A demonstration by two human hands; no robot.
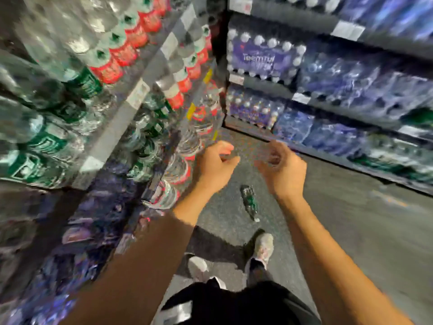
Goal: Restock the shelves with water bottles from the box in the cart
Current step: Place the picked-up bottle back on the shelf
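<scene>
Above floor bottle (249, 202): left hand (214, 164), right hand (282, 168) loosely curled, empty.

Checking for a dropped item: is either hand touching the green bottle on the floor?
Apart. The head view shows the green bottle lying on the floor between the forearms, well below the left hand and right hand, both empty.
</scene>
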